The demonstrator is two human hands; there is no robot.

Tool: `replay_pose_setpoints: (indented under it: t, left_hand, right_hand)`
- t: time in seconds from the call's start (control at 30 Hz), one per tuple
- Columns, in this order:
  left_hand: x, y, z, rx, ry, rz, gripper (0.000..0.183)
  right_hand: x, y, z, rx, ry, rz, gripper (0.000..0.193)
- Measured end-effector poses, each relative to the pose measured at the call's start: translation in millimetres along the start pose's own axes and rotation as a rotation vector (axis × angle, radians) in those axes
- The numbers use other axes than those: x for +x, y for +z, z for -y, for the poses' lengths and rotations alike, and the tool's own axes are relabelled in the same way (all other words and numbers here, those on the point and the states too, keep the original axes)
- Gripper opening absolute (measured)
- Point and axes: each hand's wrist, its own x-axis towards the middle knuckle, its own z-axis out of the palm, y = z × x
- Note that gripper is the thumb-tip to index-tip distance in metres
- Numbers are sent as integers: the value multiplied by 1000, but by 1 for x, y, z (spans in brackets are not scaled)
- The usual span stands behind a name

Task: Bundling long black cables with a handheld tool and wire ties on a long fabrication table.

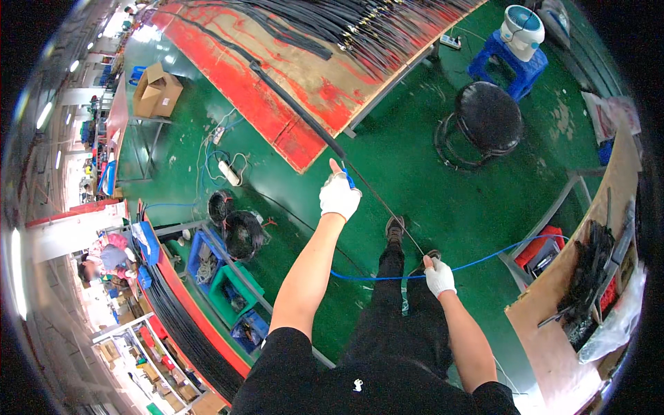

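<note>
Right grip (pixel 440 278) tight on thin dark cable (pixel 386 207), left grip (pixel 340 196) beside black tube (pixel 294 104), closure unclear.

Shows glossy green floor (pixel 429 200), scuffed pale in patches | has 1 table (pixel 283 131) with worn red-and-tan top, upper centre | includes 1 round black stool (pixel 490 114) near 1 blue plastic stool (pixel 498 66), upper right | adds tan-topped bench (pixel 536 339), right rim, and white-framed shelving (pixel 123 327), lower left | glows with tube lights (pixel 19 273) along left rim
</note>
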Motion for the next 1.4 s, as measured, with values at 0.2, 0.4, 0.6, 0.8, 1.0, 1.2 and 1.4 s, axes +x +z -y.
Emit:
replay_pose_setpoints:
  t: [0.2, 0.4, 0.6, 0.8, 1.0, 1.2, 1.4]
  left_hand:
    - [0, 1, -4, -35, -4, 1, 111]
    - [6, -3, -19, -75, -68, 44, 111]
    - [10, -5, -23, -72, -90, 41, 111]
    - [8, -7, -27, -51, -110, 6, 111]
    - [12, 0, -26, -53, -152, -101, 110]
    - [17, 8, -13, 46, -125, -240, 100]
    - [9, -15, -5, 206, -49, -322, 97]
  right_hand:
    - [-8, 2, 10, -107, 38, -35, 56]
    - [-12, 6, 10, -134, 27, -45, 54]
    - [-17, 4, 15, -149, 34, -46, 54]
    - [-15, 5, 14, -142, 38, -34, 54]
    - [-16, 6, 13, -121, 18, -45, 55]
    - [-16, 3, 18, -122, -5, -44, 58]
    - [-16, 1, 24, -90, -95, -55, 59]
